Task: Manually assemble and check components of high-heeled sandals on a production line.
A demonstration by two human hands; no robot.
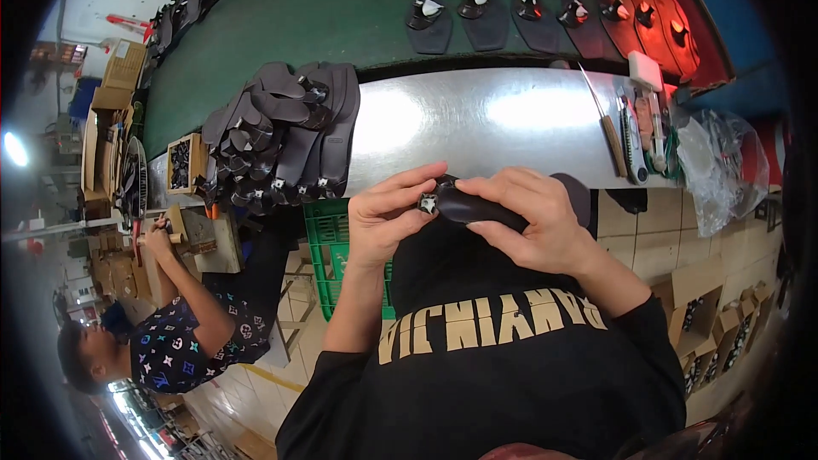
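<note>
Close to my body, just off the near edge of the metal bench (443, 149), I hold a black sandal (479, 209) with both hands. Thumb and fingers of my left hand (381, 215) close around its strap end, where a small shiny ornament shows. My right hand (538, 215) wraps the sole from the other side, thumb below and fingers on top. Part of the strap is hidden behind my fingers. A heap of dark sandals (336, 132) with ornamented straps lies on the bench left of my hands.
Sandals (429, 32) stand in a row on the green belt (341, 21), some under red light. At right lie an awl (612, 143), other hand tools and a plastic bag (720, 166). A green crate (328, 247) sits below the bench; a co-worker (183, 332) works at left.
</note>
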